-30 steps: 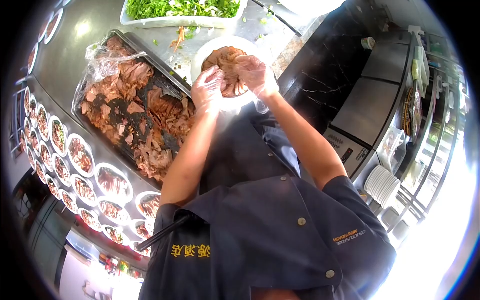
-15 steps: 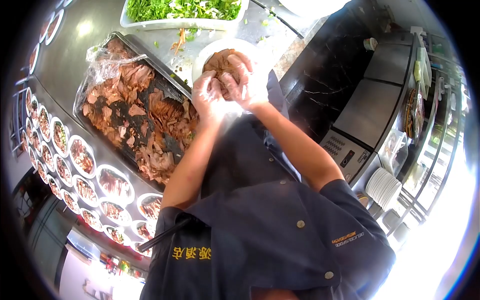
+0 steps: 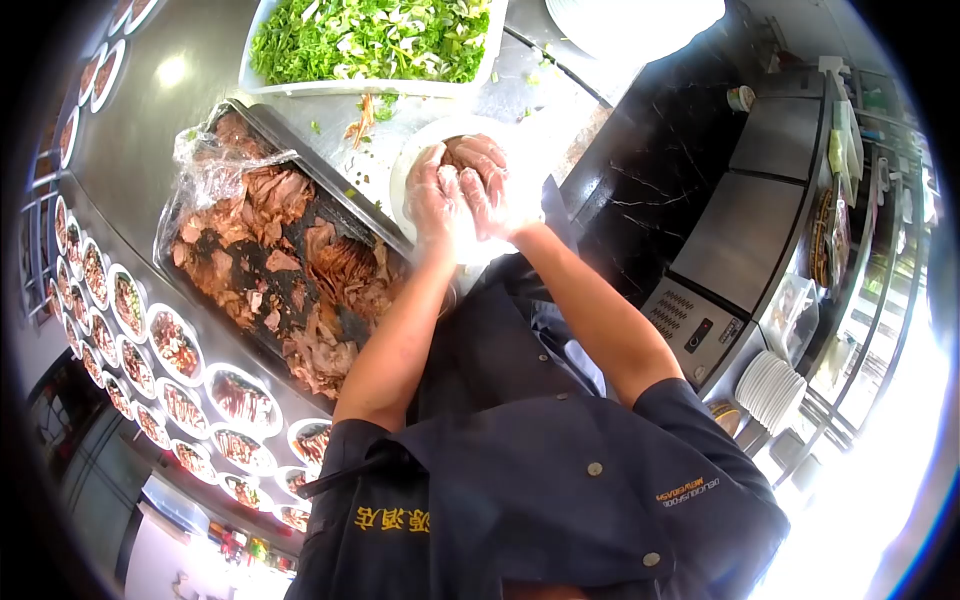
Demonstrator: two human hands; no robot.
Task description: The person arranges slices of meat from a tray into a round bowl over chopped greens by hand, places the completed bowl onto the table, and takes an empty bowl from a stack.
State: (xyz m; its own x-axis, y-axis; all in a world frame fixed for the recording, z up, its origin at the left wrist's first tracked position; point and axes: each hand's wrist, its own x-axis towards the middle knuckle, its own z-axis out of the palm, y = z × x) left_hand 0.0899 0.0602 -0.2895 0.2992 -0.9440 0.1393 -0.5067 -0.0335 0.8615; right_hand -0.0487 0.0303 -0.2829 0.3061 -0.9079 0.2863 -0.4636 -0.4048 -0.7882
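Note:
A round white plate sits near the front edge of the steel counter. Sliced brown meat lies on it, mostly covered by both hands. In a clear plastic glove, my left hand cups the meat from the left, fingers together. My right hand, also gloved, curls over it from the right. The two hands touch or nearly touch. To their left, a dark tray holds cooked meat pieces, with crumpled clear plastic film over its far left corner.
Chopped greens fill a white container beyond the plate. Many plated meat dishes line the left. White plates stand at the upper right, and more are stacked on the right. Scraps lie on the counter.
My hands have drawn closer together and now cover more of the meat. The view has shifted, so the counter items appear lower and more of the greens container shows.

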